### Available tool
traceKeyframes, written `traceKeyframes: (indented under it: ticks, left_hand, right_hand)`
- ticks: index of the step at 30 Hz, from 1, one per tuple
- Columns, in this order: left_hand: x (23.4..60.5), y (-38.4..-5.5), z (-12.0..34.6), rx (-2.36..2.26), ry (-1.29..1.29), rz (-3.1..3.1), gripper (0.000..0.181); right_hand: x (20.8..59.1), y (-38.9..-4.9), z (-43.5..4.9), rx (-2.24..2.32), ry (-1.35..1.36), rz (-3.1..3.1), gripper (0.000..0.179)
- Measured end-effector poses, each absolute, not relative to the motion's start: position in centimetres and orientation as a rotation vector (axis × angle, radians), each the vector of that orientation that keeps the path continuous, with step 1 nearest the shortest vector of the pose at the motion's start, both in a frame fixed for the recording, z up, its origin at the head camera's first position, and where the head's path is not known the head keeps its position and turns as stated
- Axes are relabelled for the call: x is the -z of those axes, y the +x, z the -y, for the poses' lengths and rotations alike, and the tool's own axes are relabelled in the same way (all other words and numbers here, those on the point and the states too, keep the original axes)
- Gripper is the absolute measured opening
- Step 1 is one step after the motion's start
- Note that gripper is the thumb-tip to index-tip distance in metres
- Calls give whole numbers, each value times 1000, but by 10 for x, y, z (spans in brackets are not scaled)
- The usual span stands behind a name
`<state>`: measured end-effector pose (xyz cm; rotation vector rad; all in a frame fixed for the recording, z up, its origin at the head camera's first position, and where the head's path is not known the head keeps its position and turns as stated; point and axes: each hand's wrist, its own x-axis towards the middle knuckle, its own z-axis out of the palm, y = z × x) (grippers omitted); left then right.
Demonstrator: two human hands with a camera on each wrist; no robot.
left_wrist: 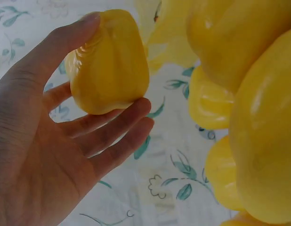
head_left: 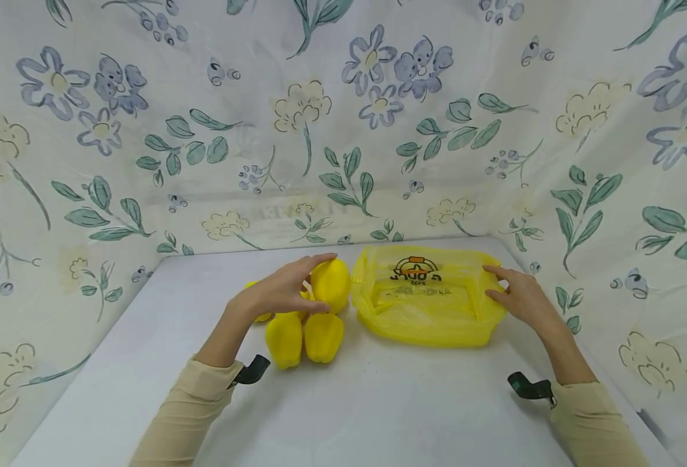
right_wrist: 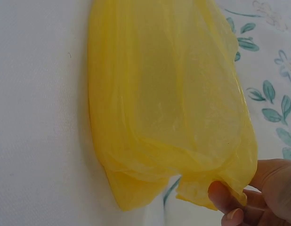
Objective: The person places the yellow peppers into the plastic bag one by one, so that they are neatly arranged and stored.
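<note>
My left hand (head_left: 279, 287) grips a glossy yellow bell pepper (left_wrist: 112, 66), thumb on one side and fingers on the other. In the head view that pepper is beside the left end of a yellow plastic bag (head_left: 425, 327) with dark printing. Two more yellow peppers, one on the left (head_left: 285, 342) and one on the right (head_left: 324, 339), lie in front of the left hand. Others are partly hidden behind it. At the bag's right end, my right hand (head_left: 521, 298) pinches the thin plastic edge between thumb and fingers, as the right wrist view shows.
Everything lies on a white table (head_left: 401, 408). A floral-printed sheet (head_left: 261, 149) hangs behind the table and along its sides. Dark wrist cameras stick out near both cuffs, one on the left (head_left: 252, 370) and one on the right (head_left: 529, 387).
</note>
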<state>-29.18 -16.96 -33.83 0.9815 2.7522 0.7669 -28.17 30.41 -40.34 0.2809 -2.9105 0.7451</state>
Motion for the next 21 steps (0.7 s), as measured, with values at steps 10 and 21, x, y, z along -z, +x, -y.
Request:
traceKeyframes:
  ticks: [10,21]
  left_hand:
    - [334,-301,130,-689,1078,-2705,93]
    - [333,-315,91,-599,1199,-2682,96]
  right_hand:
    - [404,-281,-304,-745,298,2899,55]
    - [403,-282,-304,-753,292,2900,55]
